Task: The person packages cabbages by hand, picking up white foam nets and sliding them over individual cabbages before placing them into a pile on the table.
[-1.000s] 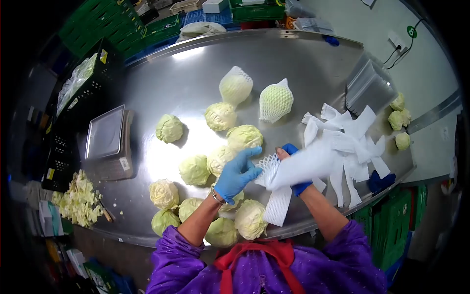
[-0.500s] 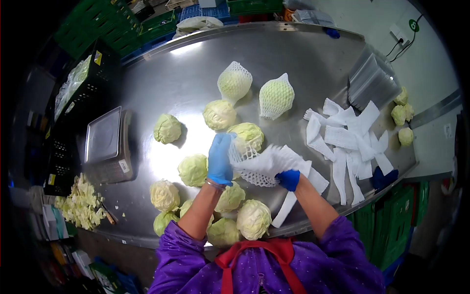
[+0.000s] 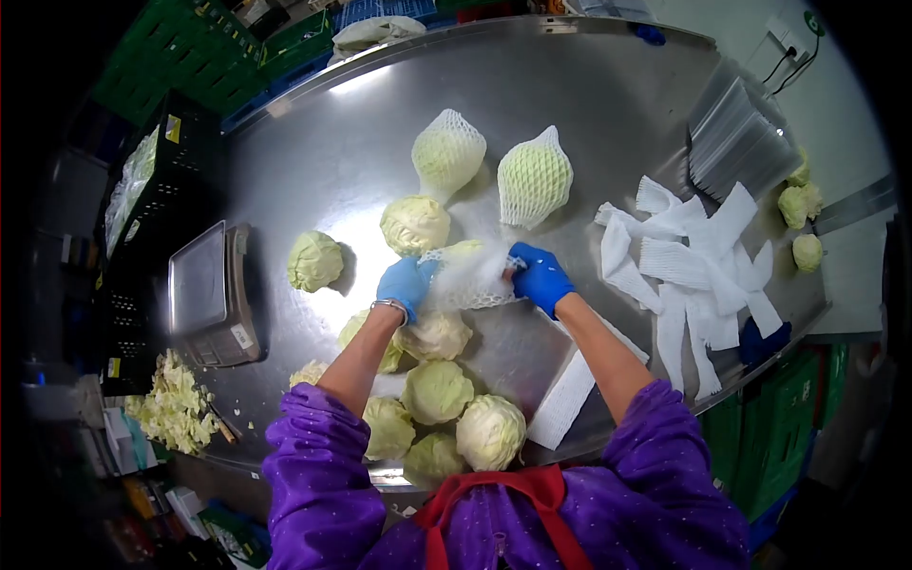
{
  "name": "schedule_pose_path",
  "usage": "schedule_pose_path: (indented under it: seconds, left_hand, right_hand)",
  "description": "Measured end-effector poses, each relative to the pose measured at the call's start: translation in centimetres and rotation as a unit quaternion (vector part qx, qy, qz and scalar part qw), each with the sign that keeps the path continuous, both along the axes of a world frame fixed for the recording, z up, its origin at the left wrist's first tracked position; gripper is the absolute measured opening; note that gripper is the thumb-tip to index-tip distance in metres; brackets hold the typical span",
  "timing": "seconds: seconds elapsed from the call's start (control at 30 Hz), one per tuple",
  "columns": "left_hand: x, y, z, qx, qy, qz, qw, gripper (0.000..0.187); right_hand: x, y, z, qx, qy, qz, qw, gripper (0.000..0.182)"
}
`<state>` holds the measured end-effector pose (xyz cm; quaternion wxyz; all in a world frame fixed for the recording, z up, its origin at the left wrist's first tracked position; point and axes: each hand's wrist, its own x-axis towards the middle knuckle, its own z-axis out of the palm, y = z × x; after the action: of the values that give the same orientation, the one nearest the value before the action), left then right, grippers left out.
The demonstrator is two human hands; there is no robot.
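Observation:
A white foam net sleeve [image 3: 472, 278] is stretched between my two gloved hands. My left hand [image 3: 406, 283], in a light blue glove, is closed on its left end. On its right end my right hand [image 3: 541, 277], in a darker blue glove, is closed too. Behind the netting a green cabbage shows only in part. Just beyond my left hand sits a bare cabbage [image 3: 415, 225], and another cabbage [image 3: 436, 334] lies just below the sleeve. Two cabbages stand farther back in foam nets, the left netted cabbage [image 3: 448, 157] and the right netted cabbage [image 3: 535, 179].
Several flat foam sleeves [image 3: 698, 261] are heaped on the right of the metal table [image 3: 608, 104]. More cabbages [image 3: 491, 432] lie near the front edge. On the left are a scale [image 3: 201, 285], a black crate [image 3: 161, 180], leaf trimmings [image 3: 171, 404] and a knife [image 3: 223, 427].
My right hand has moved up and away from my body, drawing level with my left. My left hand has shifted slightly left. The sleeve now spans more level between them.

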<state>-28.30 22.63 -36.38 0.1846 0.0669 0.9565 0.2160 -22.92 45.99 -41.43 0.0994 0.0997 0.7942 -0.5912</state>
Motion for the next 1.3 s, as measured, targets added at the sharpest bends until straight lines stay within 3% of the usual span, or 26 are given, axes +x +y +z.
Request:
schedule_pose_path:
  seconds: [0.13, 0.2, 0.3, 0.33, 0.37, 0.4, 0.43, 0.5, 0.53, 0.57, 0.63, 0.7, 0.73, 0.8, 0.87, 0.9, 0.93, 1.0, 1.07, 1.17, 1.3]
  left_hand:
    - [-1.8, 1.3, -0.5, -0.037, -0.083, -0.007, 0.996, 0.061]
    - [-2.3, 1.6, -1.5, 0.006, -0.094, -0.002, 0.996, 0.062]
    - [-1.7, 2.4, -0.9, 0.056, -0.108, 0.018, 0.992, 0.063]
    - [-1.6, 2.5, -0.9, 0.075, -0.082, 0.018, 0.994, 0.064]
    - [-1.5, 2.5, -0.8, 0.095, -0.054, 0.021, 0.994, 0.065]
    - [-0.4, 2.7, 0.2, 0.213, -0.008, 0.028, 0.977, 0.050]
    - [1.2, 2.8, 1.2, 0.303, 0.001, 0.037, 0.952, 0.047]
    - [4.1, 3.0, 4.8, 0.474, 0.017, 0.050, 0.879, 0.053]
    - [5.0, 2.7, 5.1, 0.530, -0.006, 0.050, 0.846, 0.061]
    - [6.5, 2.6, 6.1, 0.562, -0.031, 0.061, 0.824, 0.063]
    - [9.5, 2.3, 8.1, 0.623, -0.079, 0.085, 0.774, 0.067]
    - [12.8, 1.4, 6.2, 0.671, -0.124, 0.172, 0.710, 0.057]
    - [14.6, 0.8, 5.5, 0.698, -0.146, 0.204, 0.671, 0.054]
    - [17.5, -0.6, 6.1, 0.768, -0.198, 0.205, 0.574, 0.052]
    - [19.7, -2.3, 5.3, 0.788, -0.176, 0.192, 0.558, 0.046]
    - [20.6, -3.3, 5.1, 0.797, -0.165, 0.185, 0.550, 0.044]
    - [21.2, -4.2, 5.1, 0.777, -0.154, 0.195, 0.578, 0.035]
    - [22.9, -6.0, 4.4, 0.788, -0.168, 0.250, 0.537, 0.032]
    - [24.7, -6.9, 5.4, 0.803, -0.215, 0.289, 0.475, 0.030]
    - [26.6, -7.7, 5.6, 0.759, -0.254, 0.306, 0.516, 0.034]
    - [27.7, -7.1, 7.6, 0.756, -0.433, 0.331, 0.363, 0.046]
  right_hand:
    - [-1.5, -0.8, -3.0, 0.100, 0.046, -0.070, 0.991, 0.028]
    - [-2.4, -2.0, -4.1, 0.129, 0.037, -0.100, 0.986, 0.035]
    - [-2.4, -2.4, -4.2, -0.014, -0.044, -0.134, 0.990, 0.037]
    - [-1.6, -2.3, -4.8, -0.020, 0.059, -0.140, 0.988, 0.033]
    - [-1.3, -1.7, -4.4, -0.121, 0.099, -0.147, 0.977, 0.031]
    - [-1.1, -1.3, -2.5, -0.222, 0.135, -0.148, 0.954, 0.029]
    - [-0.1, -0.5, -0.7, -0.411, 0.094, -0.151, 0.894, 0.029]
    - [3.0, 0.1, 9.4, -0.122, 0.215, -0.039, 0.968, 0.029]
    - [4.3, 0.0, 11.1, -0.180, 0.195, -0.024, 0.964, 0.027]
    - [5.5, -0.1, 12.7, -0.080, 0.269, 0.004, 0.960, 0.026]
    - [8.6, -1.3, 14.6, -0.075, 0.284, 0.009, 0.956, 0.024]
    - [11.6, -3.0, 15.7, -0.091, 0.265, 0.008, 0.960, 0.020]
    - [12.9, -4.1, 16.2, -0.040, 0.261, 0.001, 0.965, 0.015]
    - [14.9, -5.2, 15.9, -0.069, 0.179, 0.021, 0.981, 0.015]
    - [16.4, -6.0, 15.3, -0.081, 0.129, 0.054, 0.987, 0.014]
    - [16.7, -6.1, 15.5, -0.170, 0.028, 0.064, 0.983, 0.016]
    - [16.7, -6.1, 15.9, -0.256, -0.076, 0.072, 0.961, 0.017]
    - [17.5, -6.5, 15.2, -0.423, -0.227, 0.078, 0.874, 0.028]
    - [19.1, -7.1, 15.6, -0.479, -0.252, 0.082, 0.837, 0.032]
    - [20.4, -7.8, 15.4, -0.519, -0.261, 0.078, 0.810, 0.038]
    - [20.2, -9.8, 15.0, -0.518, -0.257, 0.067, 0.813, 0.040]
